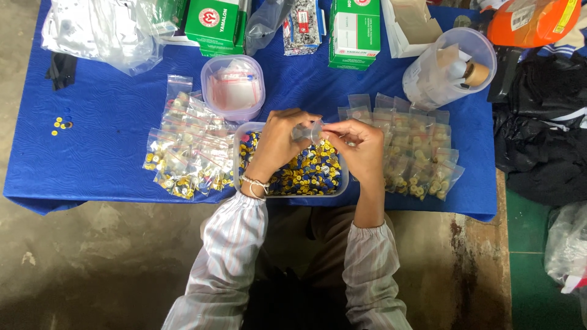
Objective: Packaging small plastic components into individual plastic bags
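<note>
My left hand (pixel 279 142) and my right hand (pixel 359 146) meet above a clear plastic tub (pixel 344 183) full of small yellow, blue and white caps. Between the fingertips of both hands I hold a small clear zip bag (pixel 310 131). The left wrist wears a thin bracelet. Both arms are in striped long sleeves. What lies inside the little bag I cannot tell.
Filled small bags lie in a pile at the left (pixel 186 153) and in rows at the right (pixel 416 153) on the blue tablecloth (pixel 92 153). Behind stand a round tub of empty bags (pixel 233 88), a clear jar (pixel 446 70), green boxes (pixel 353 30) and loose caps (pixel 60 124).
</note>
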